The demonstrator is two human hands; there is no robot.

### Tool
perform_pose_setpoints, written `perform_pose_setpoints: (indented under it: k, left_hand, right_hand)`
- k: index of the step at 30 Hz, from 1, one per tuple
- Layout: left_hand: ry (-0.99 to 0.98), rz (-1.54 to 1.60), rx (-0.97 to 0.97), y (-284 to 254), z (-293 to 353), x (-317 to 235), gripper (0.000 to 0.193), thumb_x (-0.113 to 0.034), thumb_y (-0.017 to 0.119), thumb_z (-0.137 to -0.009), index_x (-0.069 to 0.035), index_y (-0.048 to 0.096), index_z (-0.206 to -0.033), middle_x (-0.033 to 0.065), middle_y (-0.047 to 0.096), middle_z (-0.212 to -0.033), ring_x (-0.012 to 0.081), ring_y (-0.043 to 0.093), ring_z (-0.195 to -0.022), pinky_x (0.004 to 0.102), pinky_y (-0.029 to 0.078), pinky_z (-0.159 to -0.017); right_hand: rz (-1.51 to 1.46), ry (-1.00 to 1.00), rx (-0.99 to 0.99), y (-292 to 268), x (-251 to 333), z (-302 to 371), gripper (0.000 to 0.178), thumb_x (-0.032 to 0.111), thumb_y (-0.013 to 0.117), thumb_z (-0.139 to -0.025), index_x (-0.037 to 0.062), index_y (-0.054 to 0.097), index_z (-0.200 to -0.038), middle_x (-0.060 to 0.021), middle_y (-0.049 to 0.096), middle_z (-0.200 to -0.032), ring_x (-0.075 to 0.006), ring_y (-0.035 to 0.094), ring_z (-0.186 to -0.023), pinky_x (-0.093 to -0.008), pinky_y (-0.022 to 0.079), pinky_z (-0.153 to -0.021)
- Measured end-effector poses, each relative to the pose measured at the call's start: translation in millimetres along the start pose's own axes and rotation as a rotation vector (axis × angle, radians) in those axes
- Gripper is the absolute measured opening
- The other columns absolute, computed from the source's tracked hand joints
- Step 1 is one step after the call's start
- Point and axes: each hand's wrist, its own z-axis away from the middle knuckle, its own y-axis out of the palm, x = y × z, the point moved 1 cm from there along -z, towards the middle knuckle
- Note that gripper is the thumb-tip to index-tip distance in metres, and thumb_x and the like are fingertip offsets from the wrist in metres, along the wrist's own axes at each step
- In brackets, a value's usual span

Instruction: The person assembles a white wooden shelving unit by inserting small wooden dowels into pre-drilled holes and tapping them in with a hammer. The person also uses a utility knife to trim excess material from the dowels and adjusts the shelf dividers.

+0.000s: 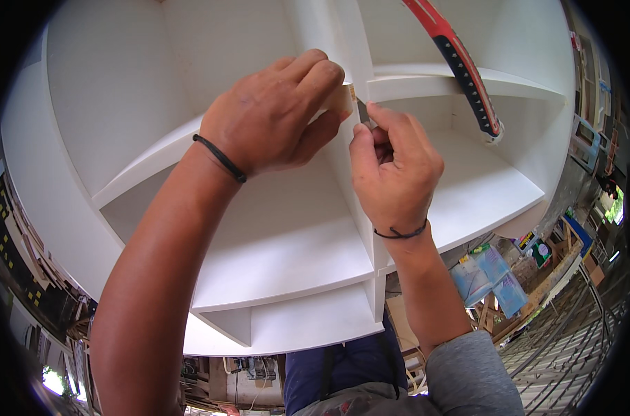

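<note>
A white shelf unit (287,267) with several compartments fills the middle of the view. My left hand (273,111) is closed at the upright divider (353,163), fingers curled round a small pale roll (338,99) with an orange-brown marking, like a roll of tape. Most of that roll is hidden by the fingers. Just to its right, my right hand (397,163) has thumb and forefinger pinched together by the divider's edge. Whatever lies between those fingertips is too small to make out. Both wrists carry thin black bands.
A red and black tool handle (467,76) slants across the upper right compartments, its other end out of view. Blue-white plastic packets (492,277) lie among scraps at the lower right. Metal mesh (571,353) stretches beyond them. Stacked boards (34,256) stand at far left.
</note>
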Motion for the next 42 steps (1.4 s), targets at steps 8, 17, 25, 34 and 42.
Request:
perform_pose_setpoints:
  k: [8,17,25,34,42]
  left_hand:
    - [-0.009,-0.003,0.012,0,0,0,0.028,-0.012,0.070,-0.082,-0.004,0.052,-0.101,0.0111,0.056,-0.092,0.0320,0.059,-0.077,0.0401,0.050,-0.062]
    - [0.003,-0.007,-0.003,0,0,-1,0.029,-0.011,0.071,-0.082,-0.004,0.052,-0.102,0.0112,0.056,-0.091,0.0316,0.059,-0.076,0.0401,0.050,-0.062]
    - [0.010,-0.010,-0.012,1,0,-1,0.028,-0.013,0.070,-0.082,-0.004,0.052,-0.102,0.0109,0.056,-0.092,0.0318,0.059,-0.076,0.0399,0.050,-0.061]
    - [0.001,0.007,-0.002,1,0,0,0.027,-0.012,0.070,-0.082,-0.004,0.052,-0.101,0.0112,0.055,-0.091,0.0316,0.059,-0.076,0.0401,0.049,-0.061]
    - [0.002,0.003,-0.012,1,0,0,0.028,-0.012,0.070,-0.082,-0.004,0.052,-0.101,0.0114,0.055,-0.091,0.0317,0.059,-0.076,0.0402,0.049,-0.061]
  right_hand:
    - [-0.087,0.083,0.007,-1,-2,-2,0.022,-0.006,0.067,-0.078,-0.0003,0.068,-0.099,-0.0083,0.061,-0.074,-0.0152,0.058,-0.056,-0.0265,0.047,-0.052]
    - [-0.262,0.210,0.034,-5,-8,-5,0.023,-0.003,0.069,-0.079,-0.0003,0.068,-0.102,-0.0072,0.061,-0.075,-0.0143,0.057,-0.059,-0.0263,0.048,-0.055]
    - [0.059,-0.091,-0.008,2,-4,2,0.026,-0.005,0.068,-0.079,0.0014,0.068,-0.104,-0.0105,0.057,-0.078,-0.0254,0.060,-0.059,-0.0340,0.046,-0.052]
    - [-0.030,0.008,-0.054,9,-4,2,0.024,-0.004,0.068,-0.078,0.0016,0.068,-0.101,-0.0100,0.059,-0.079,-0.0241,0.061,-0.060,-0.0325,0.048,-0.053]
    - [0.046,-0.180,0.025,5,-10,-2,0.027,-0.005,0.068,-0.077,0.0026,0.068,-0.103,-0.0095,0.059,-0.078,-0.0238,0.059,-0.059,-0.0323,0.047,-0.053]
